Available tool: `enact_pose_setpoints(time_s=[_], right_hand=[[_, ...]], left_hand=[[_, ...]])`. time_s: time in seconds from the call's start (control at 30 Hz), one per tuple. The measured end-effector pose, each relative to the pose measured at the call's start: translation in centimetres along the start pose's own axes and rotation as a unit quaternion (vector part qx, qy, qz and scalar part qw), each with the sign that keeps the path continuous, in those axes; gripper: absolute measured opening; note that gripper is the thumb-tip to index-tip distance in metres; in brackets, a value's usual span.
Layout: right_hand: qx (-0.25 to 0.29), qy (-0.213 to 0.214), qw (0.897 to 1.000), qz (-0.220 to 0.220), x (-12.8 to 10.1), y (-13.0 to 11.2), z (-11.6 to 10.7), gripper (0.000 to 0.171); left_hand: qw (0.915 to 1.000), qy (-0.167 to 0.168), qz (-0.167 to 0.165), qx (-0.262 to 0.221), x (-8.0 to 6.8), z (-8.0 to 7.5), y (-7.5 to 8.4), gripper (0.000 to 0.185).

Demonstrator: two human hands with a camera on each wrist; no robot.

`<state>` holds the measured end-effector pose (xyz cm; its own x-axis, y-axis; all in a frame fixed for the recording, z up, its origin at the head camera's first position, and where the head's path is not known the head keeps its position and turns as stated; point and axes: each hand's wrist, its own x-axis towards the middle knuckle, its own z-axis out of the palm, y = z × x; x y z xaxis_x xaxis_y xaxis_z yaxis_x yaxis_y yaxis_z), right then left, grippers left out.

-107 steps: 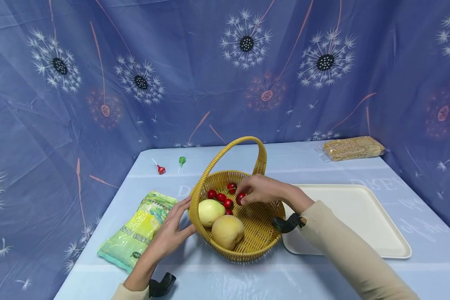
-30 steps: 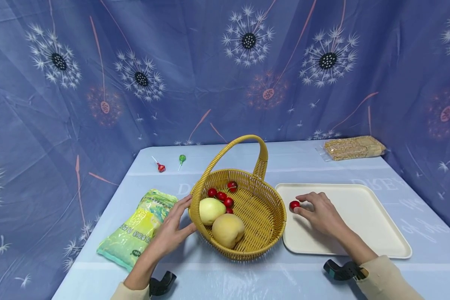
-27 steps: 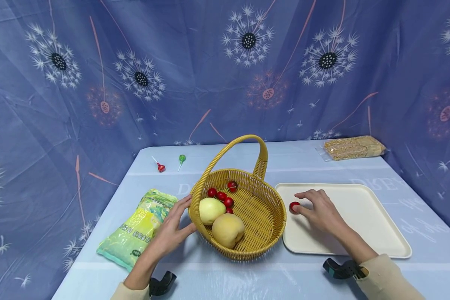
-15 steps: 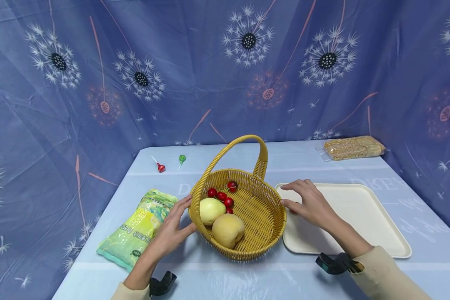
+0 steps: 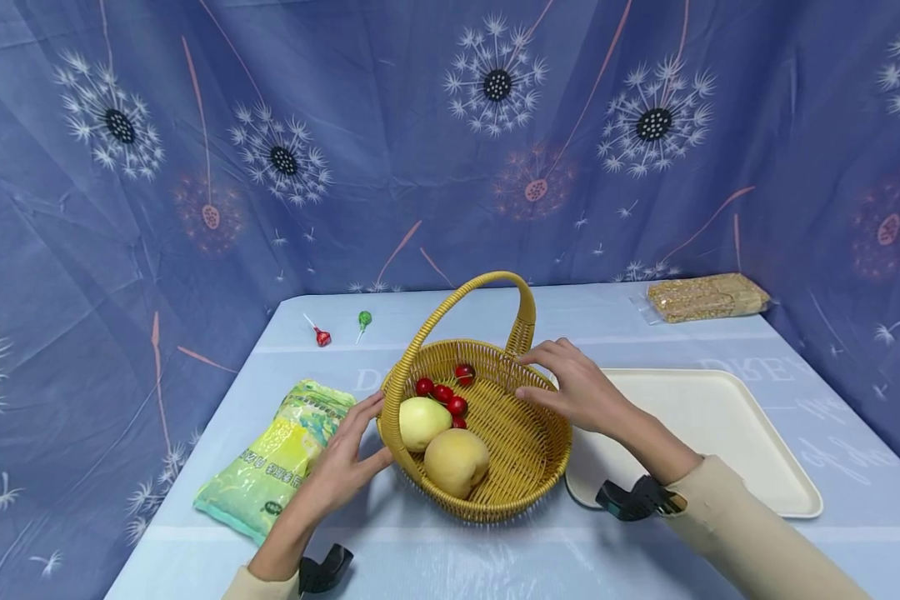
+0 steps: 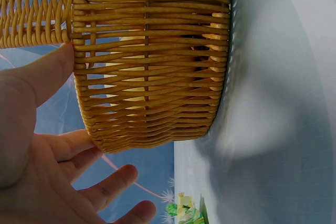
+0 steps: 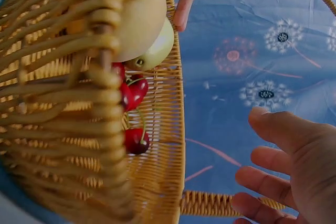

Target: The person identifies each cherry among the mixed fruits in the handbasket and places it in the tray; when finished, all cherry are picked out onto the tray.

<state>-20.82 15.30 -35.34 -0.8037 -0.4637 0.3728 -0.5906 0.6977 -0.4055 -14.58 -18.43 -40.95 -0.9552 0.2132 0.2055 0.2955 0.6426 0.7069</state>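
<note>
A yellow wicker basket point(image 5: 521, 437) with a tall handle holds a yellow peach point(image 5: 456, 464), a pale green pear-like fruit point(image 5: 422, 423) and several red cherries point(image 5: 457, 406). My left hand point(image 5: 348, 458) touches the basket's left side; in the left wrist view its thumb and forefinger rest at the wicker rim while the other fingers spread loose. Over the basket's right rim hovers my right hand point(image 5: 577, 387), thumb and fingers parted with nothing between them. The right wrist view shows this hand point(image 7: 294, 171) above the rim, apart from the cherries.
A cream tray point(image 5: 720, 442) lies to the right, partly behind my right forearm. Left of the basket is a green and yellow snack bag point(image 5: 281, 462). Farther back are a red lollipop point(image 5: 322, 337), a green lollipop point(image 5: 364, 319) and a packet of brown sticks point(image 5: 707, 297).
My right hand took a cherry from the basket, set it at the tray's left side and let go, then moved back left over the basket rim. My left hand stayed at the basket.
</note>
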Motion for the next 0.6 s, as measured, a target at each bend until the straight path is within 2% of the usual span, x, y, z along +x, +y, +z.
enact_pose_setpoints(time_s=[0.6], right_hand=[[0.034, -0.053, 0.997, -0.046, 4.3, -1.7, 1.8, 0.04]], left_hand=[[1.0, 0.001, 0.0, -0.004, 0.0, 0.0, -0.1, 0.07]])
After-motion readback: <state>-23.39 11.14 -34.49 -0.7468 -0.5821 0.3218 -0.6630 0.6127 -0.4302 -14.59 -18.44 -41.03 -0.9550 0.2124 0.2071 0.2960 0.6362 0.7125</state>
